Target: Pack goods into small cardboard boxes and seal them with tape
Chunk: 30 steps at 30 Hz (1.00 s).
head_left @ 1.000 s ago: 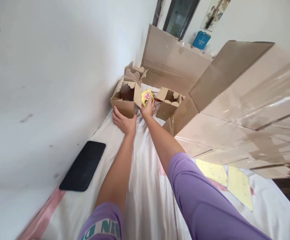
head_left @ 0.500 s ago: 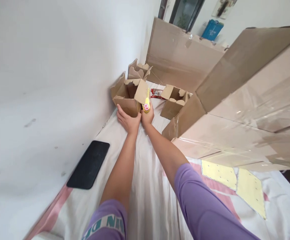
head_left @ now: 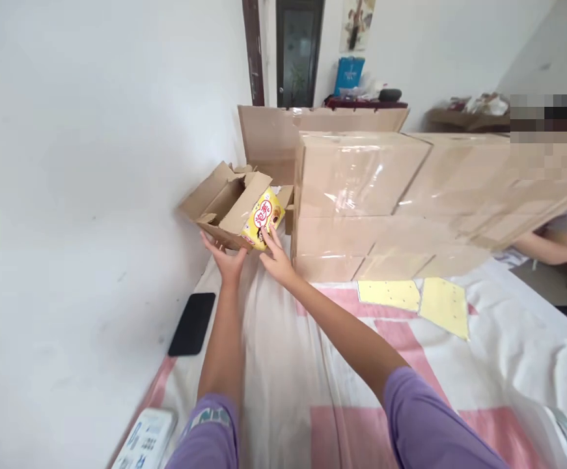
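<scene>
An open-topped cardboard box [head_left: 215, 195] is tilted against the wall at the far left, its torn flaps facing up. My left hand [head_left: 227, 262] supports its near lower edge, thumb and fingers spread around it. On the box's right side lies a yellow snack packet [head_left: 269, 215] with a red and white round label. My right hand [head_left: 278, 262] holds this packet against the cardboard, fingers across its printed front. A second small box [head_left: 288, 195] shows partly behind the packet.
Stacked, taped cardboard boxes [head_left: 351, 195] form a wall on the right. A black phone [head_left: 193, 324] and a white printed case [head_left: 145, 438] lie by the left wall. Yellow paper pieces [head_left: 442, 305] lie on the bedsheet [head_left: 283, 391]. Another person's arm [head_left: 551, 246] shows far right.
The view has lifted and turned right. The cardboard box is now tilted, and the yellow packet's printed front faces me. My right hand's fingers have moved onto that front.
</scene>
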Motion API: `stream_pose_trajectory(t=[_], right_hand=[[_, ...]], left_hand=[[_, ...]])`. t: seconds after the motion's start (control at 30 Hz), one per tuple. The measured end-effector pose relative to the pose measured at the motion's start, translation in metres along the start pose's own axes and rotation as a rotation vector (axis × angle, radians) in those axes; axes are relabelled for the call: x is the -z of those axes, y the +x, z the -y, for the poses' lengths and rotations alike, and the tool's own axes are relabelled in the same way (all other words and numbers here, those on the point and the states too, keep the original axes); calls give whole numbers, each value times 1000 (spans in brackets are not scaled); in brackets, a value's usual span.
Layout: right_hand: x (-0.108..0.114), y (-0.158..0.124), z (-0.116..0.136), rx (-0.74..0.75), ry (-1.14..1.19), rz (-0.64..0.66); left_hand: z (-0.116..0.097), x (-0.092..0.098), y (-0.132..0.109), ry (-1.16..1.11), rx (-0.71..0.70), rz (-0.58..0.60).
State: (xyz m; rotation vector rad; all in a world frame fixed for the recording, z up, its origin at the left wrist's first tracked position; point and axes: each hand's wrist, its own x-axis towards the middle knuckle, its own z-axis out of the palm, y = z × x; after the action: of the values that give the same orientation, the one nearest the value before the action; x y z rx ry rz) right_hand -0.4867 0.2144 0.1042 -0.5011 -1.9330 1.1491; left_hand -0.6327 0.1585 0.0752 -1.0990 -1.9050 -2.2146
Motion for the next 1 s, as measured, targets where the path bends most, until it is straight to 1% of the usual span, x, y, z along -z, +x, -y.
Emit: stream_pose_trajectory(t=[0.07, 0.1, 0.17, 0.23, 0.27, 0.3, 0.33, 0.37, 0.4, 0.43, 0.5, 0.6, 0.67, 0.7, 0.77, 0.83, 0.93, 1.0], right_hand=[[18, -38, 20, 5, 33, 81], [26, -59, 29, 2, 55, 111], [38, -103, 46, 23, 84, 171], [49, -151, 60, 93, 49, 154], [55, -176, 66, 146, -2, 130], [63, -201, 71, 202, -77, 98], [72, -226, 76, 251, -167, 60], [83, -251, 80, 283, -263, 21], [94, -275, 84, 282, -357, -24], [106, -299, 88, 253, -443, -80], [130, -342, 92, 138, -580, -211], [164, -395, 91, -15, -744, -367], [184, -421, 84, -76, -810, -423], [192, -432, 79, -95, -821, -438], [203, -450, 68, -113, -809, -440], [207, -462, 57, -91, -780, -428], [205, -470, 48, -32, -710, -417], [203, -470, 48, -21, -644, -455]], left_hand=[[-19, 33, -25, -1, 5, -30], [-29, 52, -43, 13, 22, -32], [-46, 92, -89, 26, 79, -36], [-64, 127, -142, 27, 112, 7], [-74, 139, -169, 45, 109, 31], [-83, 148, -194, 68, 100, 68], [-91, 151, -218, 92, 87, 120], [-98, 150, -239, 106, 76, 174], [-103, 146, -258, 103, 74, 233], [-106, 138, -274, 83, 82, 293], [-109, 114, -299, 0, 130, 404], [-109, 72, -322, -117, 225, 613], [-113, 48, -332, -141, 269, 755], [-116, 39, -336, -137, 289, 821], [-122, 31, -343, -121, 334, 918], [-125, 31, -347, -119, 377, 961], [-124, 37, -350, -158, 408, 949], [-122, 39, -349, -196, 409, 946]])
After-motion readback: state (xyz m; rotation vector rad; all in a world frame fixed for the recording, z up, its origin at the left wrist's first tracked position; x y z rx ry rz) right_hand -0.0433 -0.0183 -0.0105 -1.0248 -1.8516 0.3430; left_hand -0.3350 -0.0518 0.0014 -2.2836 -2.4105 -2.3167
